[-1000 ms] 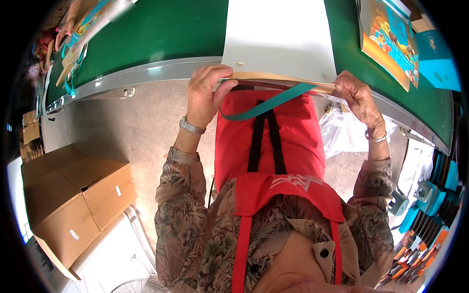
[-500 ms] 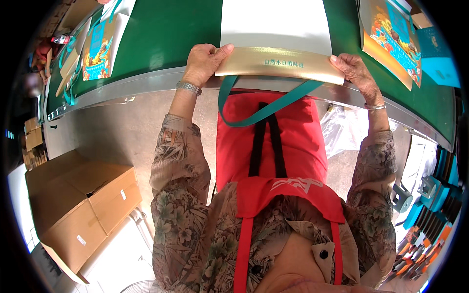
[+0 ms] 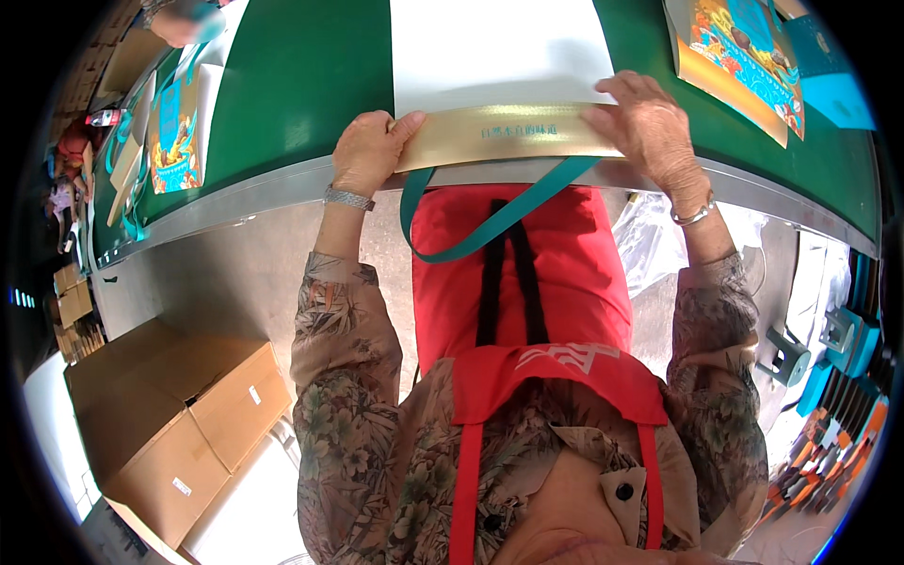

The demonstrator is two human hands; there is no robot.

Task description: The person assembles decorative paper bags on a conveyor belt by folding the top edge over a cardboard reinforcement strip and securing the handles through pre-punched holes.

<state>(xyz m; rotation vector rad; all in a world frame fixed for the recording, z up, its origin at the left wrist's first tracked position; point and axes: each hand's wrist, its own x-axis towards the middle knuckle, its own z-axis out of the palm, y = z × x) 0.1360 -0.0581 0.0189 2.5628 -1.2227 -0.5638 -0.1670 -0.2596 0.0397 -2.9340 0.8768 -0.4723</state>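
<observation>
A green worktop with a pale metal edge spans the upper view. On it, in front of the person, lies a white panel, its gold band crossing the near end at the edge and a teal ribbon looping below, over a red apron.

It looks light: thin, fairly stiff card that would crease if squeezed, the shiny gold probably a little slippery, the ribbon soft. The band's two ends seem the best places to hold, clear of the ribbon. The left hand pinches the left end, thumb on top; the right hand is over the right end, and whether its grip is closed on it I cannot tell.

Printed bags lie to the right and left, well apart from the band. Another person's hand shows at upper left; a cardboard carton sits lower left. Only the dangling ribbon seems liable to snag.
</observation>
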